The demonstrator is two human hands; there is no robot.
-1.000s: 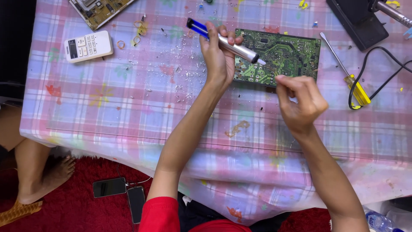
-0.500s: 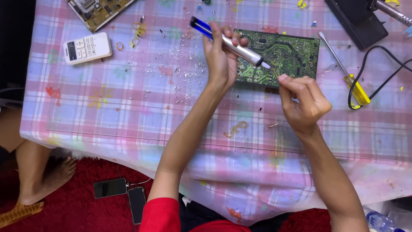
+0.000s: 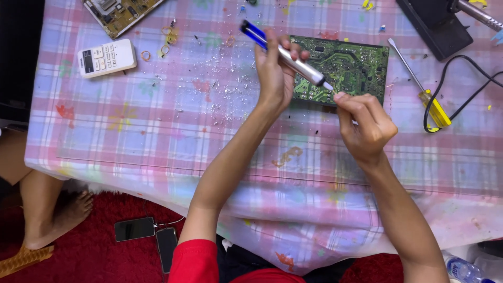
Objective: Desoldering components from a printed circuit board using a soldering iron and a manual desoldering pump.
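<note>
Head view: left hand (image 3: 275, 78) has its grip wrapped around a blue-and-silver desoldering pump (image 3: 285, 55), tip down on the green circuit board (image 3: 348, 71) lying on the checked desk (image 3: 157, 136). Right hand (image 3: 367, 126) pinches narrowly just beside the tip; what it pinches, I cannot tell.

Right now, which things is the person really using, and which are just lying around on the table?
In use:
- left hand holding the blue and silver pump tool
- right hand pinching at the tool's tip
- green circuit board under the tip

Just lying about:
- white remote
- yellow-handled screwdriver
- second circuit board
- black cable
- two phones on the floor
</note>
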